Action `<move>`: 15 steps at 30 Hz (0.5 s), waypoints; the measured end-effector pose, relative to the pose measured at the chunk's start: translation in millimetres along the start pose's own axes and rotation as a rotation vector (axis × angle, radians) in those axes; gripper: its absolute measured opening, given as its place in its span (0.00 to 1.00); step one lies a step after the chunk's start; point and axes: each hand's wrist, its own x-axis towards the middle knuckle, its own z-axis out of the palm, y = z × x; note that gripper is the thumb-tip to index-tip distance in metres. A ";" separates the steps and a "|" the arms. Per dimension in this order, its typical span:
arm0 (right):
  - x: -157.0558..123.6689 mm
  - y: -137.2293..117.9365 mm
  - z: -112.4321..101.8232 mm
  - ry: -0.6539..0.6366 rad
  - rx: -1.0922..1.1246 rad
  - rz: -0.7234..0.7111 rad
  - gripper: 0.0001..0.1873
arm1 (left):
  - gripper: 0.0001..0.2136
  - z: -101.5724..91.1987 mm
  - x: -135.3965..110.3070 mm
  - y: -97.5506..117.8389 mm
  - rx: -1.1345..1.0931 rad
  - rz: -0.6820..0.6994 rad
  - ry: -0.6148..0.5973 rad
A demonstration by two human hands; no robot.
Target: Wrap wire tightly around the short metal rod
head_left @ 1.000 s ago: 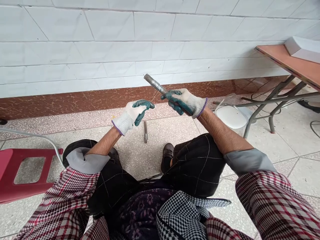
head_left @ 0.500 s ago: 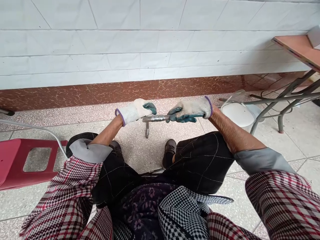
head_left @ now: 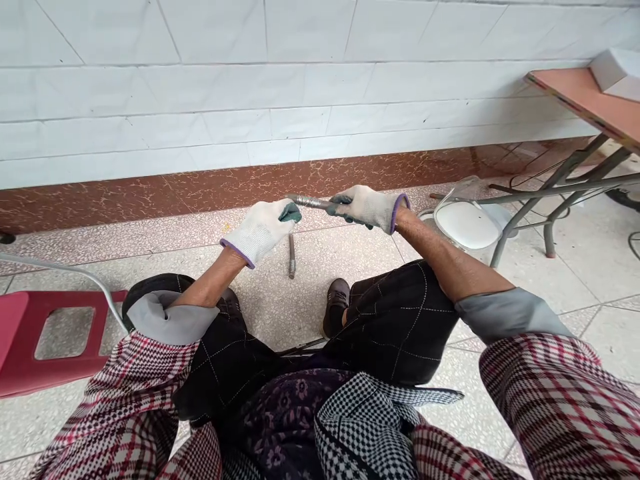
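Note:
Both my hands wear white knit gloves with green palms. My right hand (head_left: 367, 207) is closed round a grey metal rod (head_left: 307, 201) wound with thin wire, held level above the floor and pointing left. My left hand (head_left: 263, 229) sits just below the rod's free end, its fingers pinched together; whether it holds the thin wire I cannot make out. A second short metal rod (head_left: 291, 256) lies on the floor below my hands, in front of my shoe (head_left: 335, 303).
A red plastic stool (head_left: 45, 343) stands at the left. At the right are a white bucket (head_left: 465, 223) and a folding table (head_left: 587, 107) with metal legs. A white tiled wall with a brown skirting runs along the back.
One second ago my right hand held the rod tilted up; it swung down level between both hands. Now my left hand has dropped slightly below the rod's tip.

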 end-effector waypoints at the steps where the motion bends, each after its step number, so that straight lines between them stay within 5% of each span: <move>1: 0.8 -4.1 0.4 0.042 -0.077 0.004 0.07 | 0.06 1.6 -1.9 1.4 -0.055 -0.013 -0.006; 4: -0.4 -14.7 3.0 0.114 -0.188 -0.029 0.08 | 0.07 5.7 -5.8 6.2 -0.225 -0.116 -0.055; 8: -7.2 -22.5 5.9 0.113 -0.068 -0.072 0.12 | 0.04 5.8 -2.2 1.7 -0.369 -0.110 -0.059; 15: -22.3 -27.5 9.5 -0.159 0.129 -0.105 0.17 | 0.07 9.9 11.5 -16.6 -0.350 -0.146 -0.071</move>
